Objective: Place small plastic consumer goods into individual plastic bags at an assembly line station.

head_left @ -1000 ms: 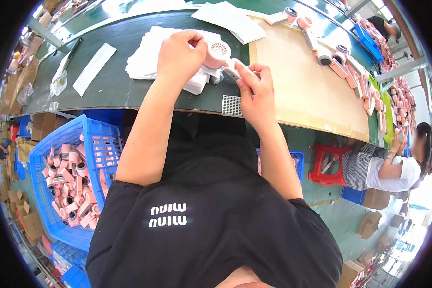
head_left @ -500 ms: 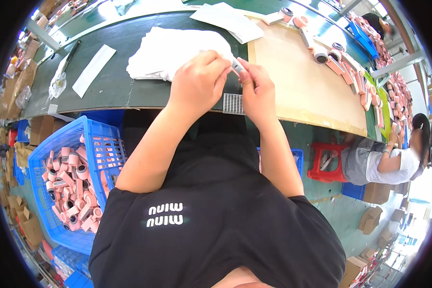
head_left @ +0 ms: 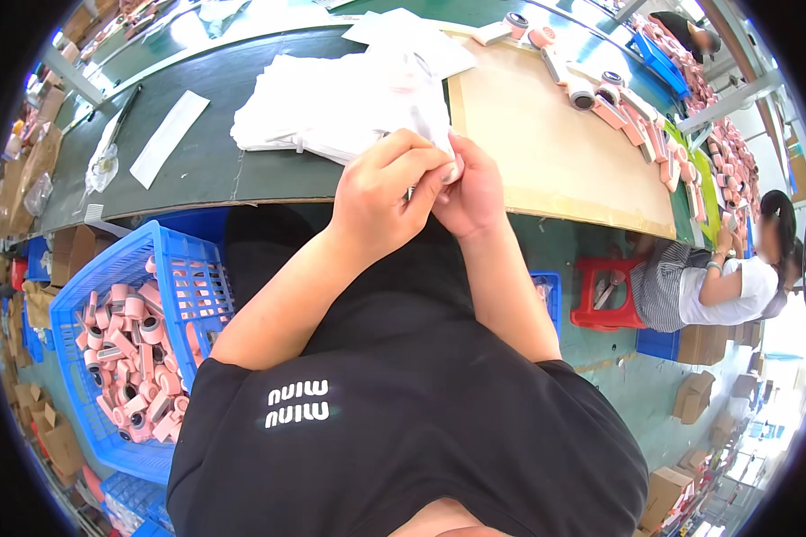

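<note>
My left hand and my right hand meet at the table's near edge, fingers pinched together. Between them is the near end of a thin white plastic bag, its far part lying over the pile. A faint pinkish shape shows through this bag, too blurred to name surely. The exact grip is partly hidden behind my left fingers. To the left, against the bag, lies a stack of white plastic bags on the dark green table.
Pink handheld gadgets with round heads lie along the far right of the cardboard sheet. More fill a blue basket at my lower left. White sheets lie behind the stack. A person sits right, by a red stool.
Both hands have come nearer to me, drawing the white bag's end over the table edge. The small grey-and-pink piece seen between my fingers earlier no longer shows there.
</note>
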`<action>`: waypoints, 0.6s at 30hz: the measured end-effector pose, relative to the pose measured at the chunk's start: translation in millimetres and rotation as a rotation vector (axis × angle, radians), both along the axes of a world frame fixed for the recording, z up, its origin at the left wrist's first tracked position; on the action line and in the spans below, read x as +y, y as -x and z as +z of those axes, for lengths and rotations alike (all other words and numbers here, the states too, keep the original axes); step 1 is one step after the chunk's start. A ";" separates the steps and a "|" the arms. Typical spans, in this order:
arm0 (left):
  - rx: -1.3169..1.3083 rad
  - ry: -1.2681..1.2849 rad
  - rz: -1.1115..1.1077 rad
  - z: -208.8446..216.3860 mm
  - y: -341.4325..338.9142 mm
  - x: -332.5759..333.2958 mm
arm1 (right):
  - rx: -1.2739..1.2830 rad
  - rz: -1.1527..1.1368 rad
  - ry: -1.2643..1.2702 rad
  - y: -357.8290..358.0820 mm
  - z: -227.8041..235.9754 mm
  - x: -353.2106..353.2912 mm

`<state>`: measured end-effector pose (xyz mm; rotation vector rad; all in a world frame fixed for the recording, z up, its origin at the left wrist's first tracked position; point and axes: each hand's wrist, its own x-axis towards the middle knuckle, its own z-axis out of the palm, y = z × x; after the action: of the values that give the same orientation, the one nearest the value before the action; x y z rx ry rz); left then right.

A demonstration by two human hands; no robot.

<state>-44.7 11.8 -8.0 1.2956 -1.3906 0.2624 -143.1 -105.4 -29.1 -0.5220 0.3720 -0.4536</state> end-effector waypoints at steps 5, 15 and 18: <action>0.201 0.031 0.021 0.6 2.2 3.0 | 0.102 -0.311 0.499 -9.3 3.0 29.5; 0.165 -0.258 -0.314 -9.6 14.0 7.3 | -0.174 -0.337 0.173 8.1 -13.6 7.6; 0.188 -0.349 -0.360 -6.3 25.4 4.0 | -0.037 -0.429 0.291 35.7 -14.5 -10.7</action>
<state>-70.1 15.8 -14.3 1.2803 -1.5182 -0.3524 -178.8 -116.1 -43.6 -0.7176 0.3857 -0.9403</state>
